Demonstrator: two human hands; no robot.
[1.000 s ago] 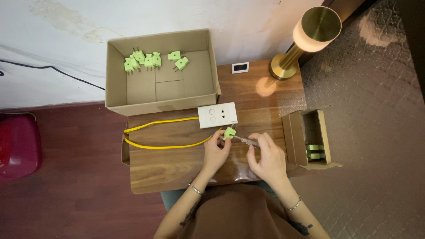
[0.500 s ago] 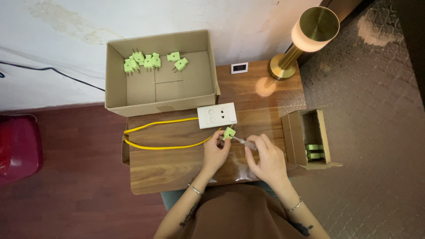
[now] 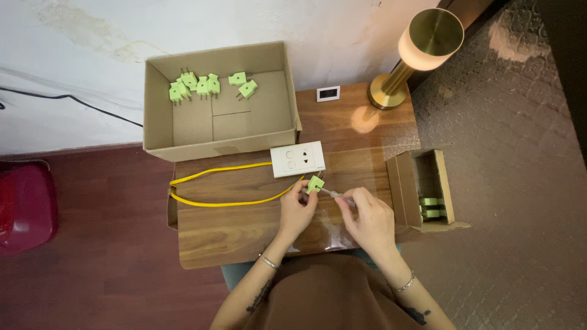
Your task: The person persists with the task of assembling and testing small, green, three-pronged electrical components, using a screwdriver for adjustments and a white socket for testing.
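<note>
My left hand pinches a small light-green plug just below the white socket plate on the wooden table. My right hand holds a thin screwdriver whose tip points left at the plug. A yellow cable loops from the plate across the table's left half. Both hands meet near the table's middle, close to its front edge.
A large open cardboard box at the back left holds several green plugs. A small open carton with green parts hangs off the right edge. A brass lamp and a small white device stand at the back. A red object sits on the floor at left.
</note>
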